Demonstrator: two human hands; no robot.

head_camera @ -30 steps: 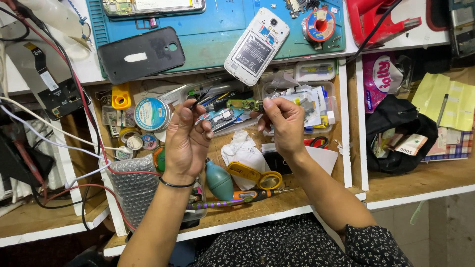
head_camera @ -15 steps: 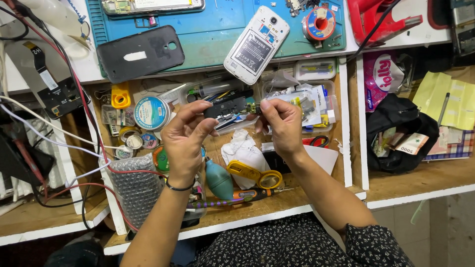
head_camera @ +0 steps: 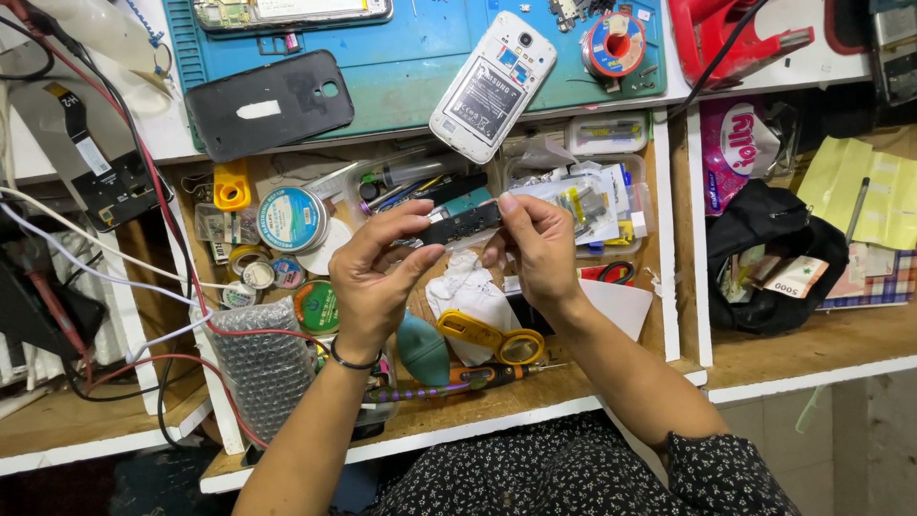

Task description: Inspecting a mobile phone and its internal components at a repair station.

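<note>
I have the small dark oblong phone part (head_camera: pixel 460 225) pinched by my left hand (head_camera: pixel 374 277) and right hand (head_camera: pixel 540 250) above the drawer, the white backless phone (head_camera: pixel 492 86) lying untouched at twelve o'clock on the desk (head_camera: pixel 401 105).

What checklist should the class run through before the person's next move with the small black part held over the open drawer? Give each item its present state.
1. Both hands on the part: left hand and right hand each pinch an end of the small black part. Ok.
2. Part level and in plain sight: roughly level, unobstructed. Ok.
3. Part undamaged: too small to tell. Cannot tell.
4. Free space below: the drawer is crowded with tins, a white cloth and a yellow magnifier. Not ok.
5. Opened white phone fully on the blue mat: its lower end overhangs the mat's edge. Not ok.
</note>
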